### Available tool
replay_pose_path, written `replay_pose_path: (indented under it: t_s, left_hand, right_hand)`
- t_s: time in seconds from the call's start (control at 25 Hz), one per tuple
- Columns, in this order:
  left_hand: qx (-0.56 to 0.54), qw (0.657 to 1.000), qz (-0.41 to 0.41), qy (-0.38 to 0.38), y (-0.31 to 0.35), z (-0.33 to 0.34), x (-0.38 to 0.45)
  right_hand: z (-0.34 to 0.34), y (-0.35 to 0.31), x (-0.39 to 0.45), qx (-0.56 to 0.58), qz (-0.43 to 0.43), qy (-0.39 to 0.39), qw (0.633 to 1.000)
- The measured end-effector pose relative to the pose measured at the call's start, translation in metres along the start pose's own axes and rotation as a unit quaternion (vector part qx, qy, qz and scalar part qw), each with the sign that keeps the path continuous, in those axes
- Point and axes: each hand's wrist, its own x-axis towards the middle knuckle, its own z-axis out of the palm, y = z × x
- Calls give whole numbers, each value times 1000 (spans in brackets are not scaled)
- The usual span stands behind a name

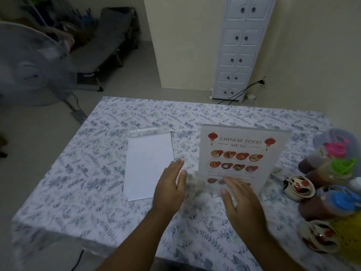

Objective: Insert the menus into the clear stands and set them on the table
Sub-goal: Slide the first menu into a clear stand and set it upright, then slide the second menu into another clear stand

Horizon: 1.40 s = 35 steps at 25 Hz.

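A clear stand with a Chinese food menu [242, 153] inside stands upright on the floral tablecloth [97, 173], right of centre. My right hand [242, 202] is spread flat in front of its lower part, fingers apart, holding nothing. My left hand [172, 184] hovers open just left of the stand's base. To the left, a second clear stand [149, 132] lies flat with a white sheet [148, 167] face down in it or on it; which one I cannot tell.
Sauce bottles with pink [336, 149], green [341, 167] and blue [340, 202] caps and small painted cups [298, 187] crowd the table's right edge. A fan [33, 69] stands on the floor at the left, a white drawer cabinet [240, 47] behind the table.
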Motion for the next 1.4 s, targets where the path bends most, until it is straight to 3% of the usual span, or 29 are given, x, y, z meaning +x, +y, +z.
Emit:
replay_pose_path:
  t_s: [0.16,0.32,0.56,0.68,0.76,0.84,0.92,1.0,1.12,1.28,1.4]
  left_hand:
    - [90,996,-28,1,-46,-30,-10]
    - [174,982,-77,-17,-108,-69,-2]
    - [257,949,-141,-117,-194,-114,36]
    - [207,960,-126,-140,-211,-121,42]
    - [143,975,-130,-114,-215,-119,43]
    - [63,978,-185,-72,-212,-117,46]
    - [2,970,-244,-18,-208,-117,55]
    - [-67,960,-270,23,-209,-121,62]
    - [-186,926,-329,22,-209,-140,63]
    - [-233,915,-330,18,-206,-180,65]
    - [-293,908,-297,16,-185,-215,79]
  right_hand:
    - [53,-44,14,-51,-62,-173,982]
    - [113,-77,32,-131,-85,-270,950]
    - [174,-99,69,-262,47,-315,911]
    - [195,-113,69,-189,151,-259,935]
    - [209,-124,71,-114,224,-198,948]
    - [213,-132,75,-21,290,-145,946]
    - [209,-139,76,104,367,-125,916]
    - [202,-143,73,171,413,-158,881]
    - [188,-143,70,208,405,-221,862]
    - [156,-148,73,319,367,-206,849]
    - [138,-151,78,286,244,-152,914]
